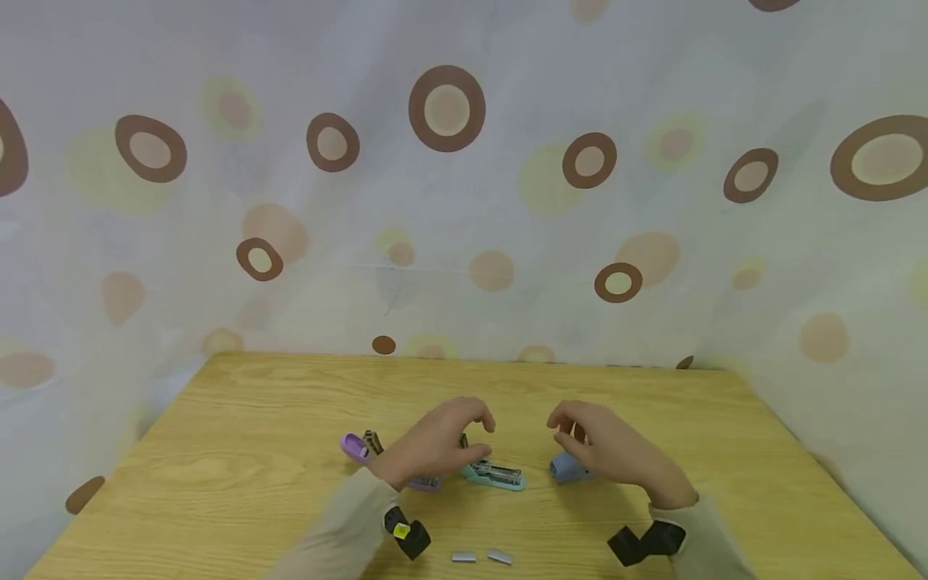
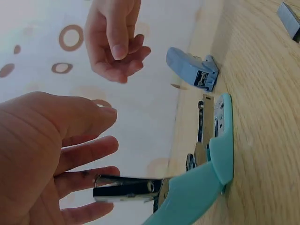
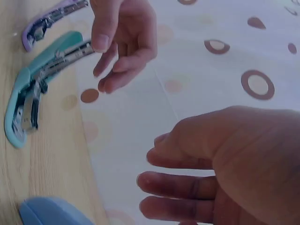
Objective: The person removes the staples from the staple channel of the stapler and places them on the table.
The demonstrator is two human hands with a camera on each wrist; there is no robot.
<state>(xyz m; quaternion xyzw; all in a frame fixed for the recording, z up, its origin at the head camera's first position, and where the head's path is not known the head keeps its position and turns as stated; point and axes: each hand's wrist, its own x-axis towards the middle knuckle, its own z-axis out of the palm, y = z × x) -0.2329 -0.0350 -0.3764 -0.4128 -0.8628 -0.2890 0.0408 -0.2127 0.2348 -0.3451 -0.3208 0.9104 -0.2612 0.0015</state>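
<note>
Above the table, my left hand (image 1: 438, 441) is raised with its fingers loosely bent and nothing in them. Below it stands a teal stapler (image 1: 502, 477), swung wide apart so its metal magazine shows; the left wrist view has its body (image 2: 225, 140) near the fingers. My right hand (image 1: 612, 447) hovers opposite, fingers relaxed and also holding nothing. Under this hand lies a blue stapler (image 1: 565, 469), its top closed, partly covered by the hand. A purple stapler (image 1: 355, 448), likewise spread apart, lies left of the teal one, its middle hidden behind my left wrist.
Two short strips of staples, one (image 1: 464, 557) beside another (image 1: 500, 557), lie close to the front of the wooden table (image 1: 217, 483). A patterned sheet (image 1: 449, 201) hangs behind the table and along its sides.
</note>
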